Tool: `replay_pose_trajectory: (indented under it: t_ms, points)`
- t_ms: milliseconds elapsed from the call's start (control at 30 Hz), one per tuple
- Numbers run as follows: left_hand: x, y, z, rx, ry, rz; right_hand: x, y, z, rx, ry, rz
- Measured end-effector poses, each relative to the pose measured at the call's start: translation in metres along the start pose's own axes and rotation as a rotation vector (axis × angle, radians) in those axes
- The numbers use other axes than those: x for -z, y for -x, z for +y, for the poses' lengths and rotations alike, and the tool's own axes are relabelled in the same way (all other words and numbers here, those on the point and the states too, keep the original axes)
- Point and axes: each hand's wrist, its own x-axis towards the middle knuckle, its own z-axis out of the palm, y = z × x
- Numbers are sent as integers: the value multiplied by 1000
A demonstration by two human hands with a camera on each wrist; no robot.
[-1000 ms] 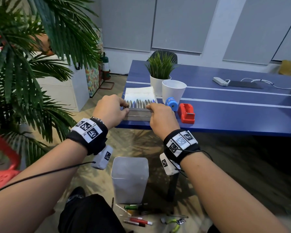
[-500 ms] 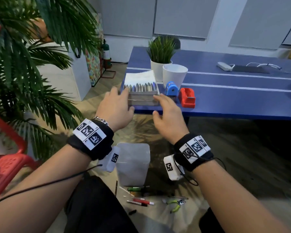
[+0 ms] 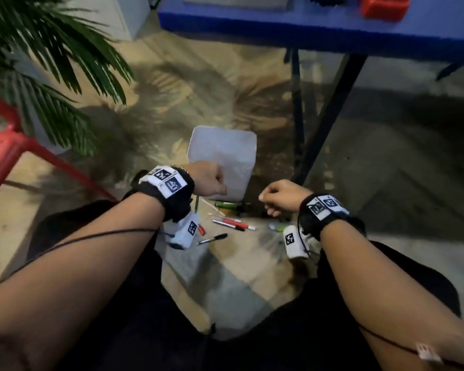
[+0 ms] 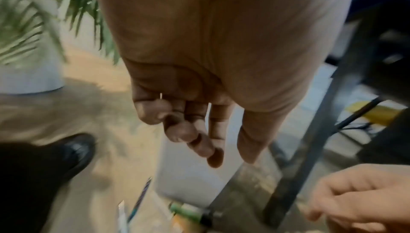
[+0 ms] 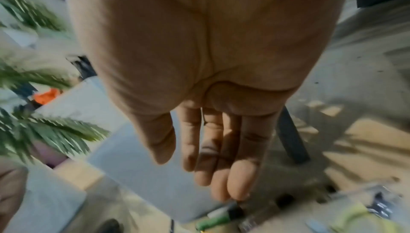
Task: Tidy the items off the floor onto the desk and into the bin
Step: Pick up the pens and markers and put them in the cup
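While empty and loosely curled, left hand and right hand above floor pens, bin at twelve o'clock.

The worktop is cut by the top edge. The left hand hides part of the bin. The green marker is blurred.
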Motion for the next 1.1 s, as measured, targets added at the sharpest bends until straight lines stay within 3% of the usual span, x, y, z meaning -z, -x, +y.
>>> replay_pose_trajectory:
  t_ms: [233,433,533,667,900,1100]
  points:
    - [-117,-79,-74,282,89,-209,-67,-101,75,-213,144,-6]
    - [-258,-153,-116,330,146,-361,-129,-150,121,-192,218,-16]
    - [-276,-143,-96,287,162,-290,-160,-166,134,-138,139,69]
    - [-312,-150,-83,313,165,-233,-191,-185,146,-105,125,1]
    - [-361,-145,-116,334,189,-279,-223,-211,157,-72,398,-132]
    - [-367,-136,-127,277,204,-231,-232,-211,163,-81,726,-121]
